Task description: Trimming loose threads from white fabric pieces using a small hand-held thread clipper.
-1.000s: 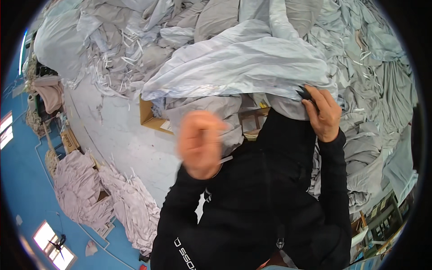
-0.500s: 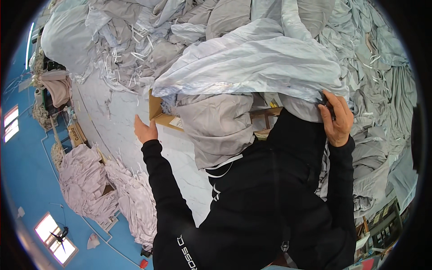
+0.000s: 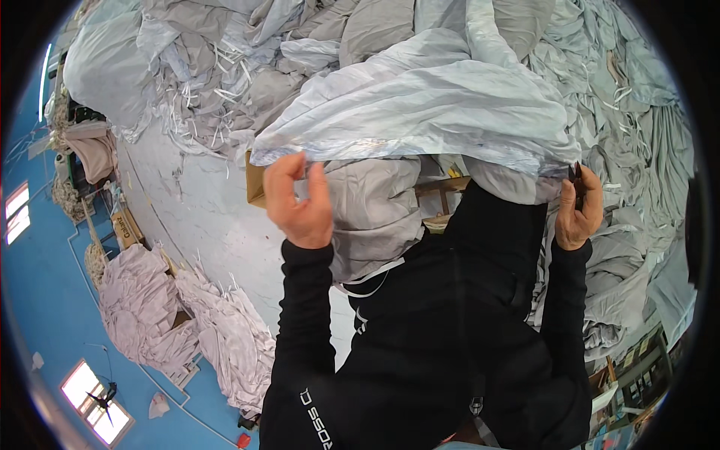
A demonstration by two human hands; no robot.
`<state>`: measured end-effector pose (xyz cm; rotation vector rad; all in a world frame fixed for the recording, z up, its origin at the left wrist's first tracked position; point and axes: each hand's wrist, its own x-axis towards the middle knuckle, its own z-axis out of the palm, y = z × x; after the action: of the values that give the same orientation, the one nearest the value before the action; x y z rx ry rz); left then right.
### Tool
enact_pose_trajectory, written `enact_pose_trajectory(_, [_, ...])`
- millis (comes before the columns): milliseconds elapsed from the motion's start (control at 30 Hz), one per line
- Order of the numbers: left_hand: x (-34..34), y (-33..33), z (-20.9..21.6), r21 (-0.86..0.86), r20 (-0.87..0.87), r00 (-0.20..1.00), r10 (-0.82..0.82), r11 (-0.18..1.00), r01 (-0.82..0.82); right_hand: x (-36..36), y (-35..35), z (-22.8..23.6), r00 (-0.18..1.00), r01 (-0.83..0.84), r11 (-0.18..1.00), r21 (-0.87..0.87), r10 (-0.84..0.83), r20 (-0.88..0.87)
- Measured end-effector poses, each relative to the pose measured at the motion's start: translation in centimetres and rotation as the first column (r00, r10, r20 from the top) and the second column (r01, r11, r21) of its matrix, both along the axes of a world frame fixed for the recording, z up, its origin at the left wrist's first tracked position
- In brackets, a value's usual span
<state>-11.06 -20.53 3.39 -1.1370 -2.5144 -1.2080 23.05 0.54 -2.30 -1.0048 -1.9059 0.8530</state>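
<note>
A pale blue-grey cloth [image 3: 427, 97] is spread in front of me, its lower edge running across from left to right. My left hand [image 3: 300, 206] is raised by the left part of that edge, thumb and fingers apart, with nothing seen between them. At the right end of the edge, my right hand [image 3: 579, 210] is closed around small dark thread snips [image 3: 576, 178], pointed blades up. Their tips are close to the cloth; whether they touch it I cannot tell. A grey piece of cloth [image 3: 375, 202] hangs below the edge, partly behind my left hand.
Heaps of grey cloth with white ties [image 3: 225, 67] lie at the far side and along the right. A cardboard box [image 3: 256, 184] shows under the cloth's left end. Pinkish cloth piles [image 3: 139, 300] are at the left, near a blue floor [image 3: 45, 300].
My left hand has come in from the left and up to the cloth's edge. My right hand has shifted slightly right and turned, so the snips' blades now show.
</note>
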Motion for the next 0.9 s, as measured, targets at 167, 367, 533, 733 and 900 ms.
enact_pose_trajectory(167, [3.1,2.4,-0.5,0.058,0.148,0.973,-0.177,0.984,0.17,0.7,-0.2,-0.3,0.999,0.042,0.999,0.004,-0.042,0.02])
enact_pose_trajectory(367, [8.9,4.3,-1.3,0.116,0.713,0.618,-0.333,0.924,0.365,1.5,-0.4,-1.6,0.993,0.091,0.995,-0.043,-0.094,-0.076])
enact_pose_trajectory(533, [13.3,6.7,-2.3,0.223,0.965,0.05,-0.257,0.908,0.354,1.1,-0.7,-1.2,0.992,0.098,0.994,-0.046,-0.102,-0.078])
enact_pose_trajectory(733, [11.4,9.8,-4.7,0.058,0.562,0.805,-0.189,0.98,0.189,1.5,-0.8,-1.2,0.989,0.103,0.993,-0.053,-0.108,-0.099])
enact_pose_trajectory(900, [7.0,13.7,-6.4,-0.081,0.438,0.892,-0.115,0.983,0.167,-2.6,-0.9,2.6,0.998,-0.027,0.999,-0.047,0.024,-0.058])
